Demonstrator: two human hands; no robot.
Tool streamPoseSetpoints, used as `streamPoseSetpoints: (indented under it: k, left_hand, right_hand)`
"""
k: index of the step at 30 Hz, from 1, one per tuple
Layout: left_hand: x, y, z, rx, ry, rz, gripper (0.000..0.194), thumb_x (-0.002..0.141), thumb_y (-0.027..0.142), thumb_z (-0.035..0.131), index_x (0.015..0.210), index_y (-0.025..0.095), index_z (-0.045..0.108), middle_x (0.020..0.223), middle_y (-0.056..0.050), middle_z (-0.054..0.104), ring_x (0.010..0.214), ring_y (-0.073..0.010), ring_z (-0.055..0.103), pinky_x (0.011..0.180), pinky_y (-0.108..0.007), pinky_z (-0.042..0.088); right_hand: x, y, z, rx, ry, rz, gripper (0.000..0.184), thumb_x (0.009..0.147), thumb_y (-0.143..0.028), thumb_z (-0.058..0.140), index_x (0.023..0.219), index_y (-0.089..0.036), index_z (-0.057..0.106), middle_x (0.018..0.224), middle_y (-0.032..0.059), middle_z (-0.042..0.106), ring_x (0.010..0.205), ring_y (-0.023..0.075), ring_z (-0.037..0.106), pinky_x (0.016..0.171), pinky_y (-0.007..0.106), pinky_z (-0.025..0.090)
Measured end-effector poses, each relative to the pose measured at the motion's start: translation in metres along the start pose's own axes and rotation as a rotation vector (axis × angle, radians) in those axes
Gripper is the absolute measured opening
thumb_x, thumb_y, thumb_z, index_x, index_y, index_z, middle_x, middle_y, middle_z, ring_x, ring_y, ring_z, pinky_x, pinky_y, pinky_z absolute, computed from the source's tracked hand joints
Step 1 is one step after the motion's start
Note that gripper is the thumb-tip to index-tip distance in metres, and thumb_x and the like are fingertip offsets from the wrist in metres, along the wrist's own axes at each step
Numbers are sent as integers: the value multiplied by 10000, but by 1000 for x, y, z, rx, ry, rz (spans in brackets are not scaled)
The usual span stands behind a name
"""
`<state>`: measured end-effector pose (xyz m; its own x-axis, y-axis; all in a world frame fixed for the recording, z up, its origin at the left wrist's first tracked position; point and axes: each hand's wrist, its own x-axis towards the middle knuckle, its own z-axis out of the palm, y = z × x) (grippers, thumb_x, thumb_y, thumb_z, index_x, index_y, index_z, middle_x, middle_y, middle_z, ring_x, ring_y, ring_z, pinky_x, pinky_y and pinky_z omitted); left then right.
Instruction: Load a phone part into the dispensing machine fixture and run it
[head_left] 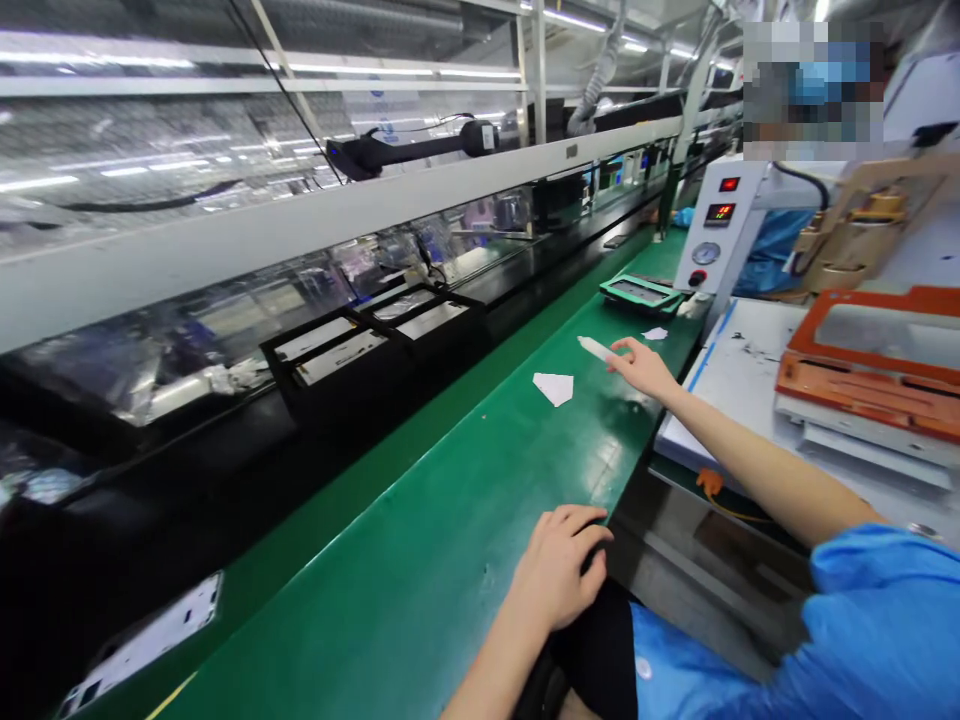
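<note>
My right hand (637, 368) is closed on a slim white tube with a narrow tip (595, 347), held between thumb and fingers over the green bench top (450, 520). The tube's tip points away to the left. At the near edge of the bench lies my left hand (559, 565), its fingers loosely bent and apart, with nothing seen in them. A piece of white paper (555, 388) lies on the bench to the left of my right hand. Beyond that hand is a smaller white scrap (655, 333).
A green-framed fixture (641, 292) sits farther along the bench. On the right stands a machine with red displays (720, 215) and an orange frame (870, 385). Black trays with flat panels (341, 357) line the left, and a white panel (146, 645) lies lower left.
</note>
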<state>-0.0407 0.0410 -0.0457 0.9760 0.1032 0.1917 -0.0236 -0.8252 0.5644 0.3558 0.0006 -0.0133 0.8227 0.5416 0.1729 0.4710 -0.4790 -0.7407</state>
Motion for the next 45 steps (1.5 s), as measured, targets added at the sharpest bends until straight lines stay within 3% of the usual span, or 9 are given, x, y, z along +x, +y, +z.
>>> streamPoseSetpoints:
  k: [6, 10, 15, 20, 27, 33, 38, 42, 45]
  left_hand:
    - [0, -3, 2, -14, 13, 21, 293, 1074, 189, 657, 1318, 277, 791, 1577, -46, 742, 1468, -242, 666, 1286, -470, 525]
    - [-1, -2, 1, -18, 18, 15, 289, 1081, 195, 649, 1315, 283, 792, 1564, -51, 750, 1463, -248, 672, 1268, -482, 536]
    - [-3, 0, 0, -20, 25, -2, 285, 1076, 183, 651, 1298, 292, 792, 1566, -34, 751, 1463, -257, 679, 1246, -502, 546]
    - [-3, 0, -2, 1, 38, -7, 301, 1056, 161, 671, 1291, 303, 794, 1550, -23, 761, 1445, -247, 692, 1227, -487, 566]
    - [-2, 0, -2, 6, 38, -4, 314, 1049, 150, 680, 1298, 308, 786, 1555, -15, 757, 1446, -250, 691, 1223, -498, 571]
    - [-2, -2, 0, 19, 34, 13, 297, 1064, 171, 671, 1303, 298, 792, 1556, -37, 758, 1441, -261, 696, 1215, -508, 577]
    - [1, -6, -4, 46, 42, 42, 287, 1076, 190, 665, 1312, 294, 791, 1551, -49, 761, 1434, -250, 700, 1199, -481, 593]
    - [-3, 6, 8, 89, 81, 91, 256, 1106, 253, 656, 1322, 256, 793, 1528, -49, 777, 1399, -234, 723, 1191, -435, 604]
    - [-5, 6, 20, 169, 148, 95, 318, 1141, 329, 616, 1386, 198, 769, 1526, -72, 777, 1342, -201, 753, 1151, -357, 617]
  right_hand:
    - [43, 63, -65, -373, 174, 302, 479, 1103, -338, 537, 1502, -108, 668, 1392, 334, 739, 1288, 441, 704, 1063, 522, 516]
    - [70, 82, -82, -486, 189, 352, 537, 1090, -305, 563, 1559, -53, 630, 1423, 389, 692, 1364, 487, 675, 1113, 584, 490]
    - [105, 91, -66, -533, 164, 369, 604, 1089, -348, 616, 1581, 1, 584, 1438, 400, 676, 1405, 492, 654, 1171, 593, 474]
    - [118, 95, -39, -506, 112, 330, 606, 1124, -436, 581, 1632, -107, 579, 1522, 362, 656, 1507, 498, 557, 1211, 633, 439]
    - [113, 96, -23, -511, 139, 311, 822, 1130, -492, 533, 1807, -96, 288, 1769, 432, 337, 1548, 537, 506, 1224, 657, 423]
    - [90, 68, -18, -558, 116, 113, 800, 1086, -442, 614, 1762, -89, 374, 1815, 375, 289, 1618, 512, 399, 1282, 633, 370]
    - [63, 0, 34, -523, 42, -222, 721, 1067, -420, 585, 1727, -152, 472, 1693, 277, 547, 1511, 450, 513, 1229, 570, 441]
    - [29, -68, 114, -420, -119, -385, 594, 1075, -443, 565, 1619, -207, 598, 1409, 190, 761, 1279, 383, 668, 1098, 487, 517]
    - [-12, -112, 177, -331, -193, -458, 542, 1091, -422, 499, 1524, -128, 639, 1354, 250, 762, 1235, 430, 678, 1076, 552, 497]
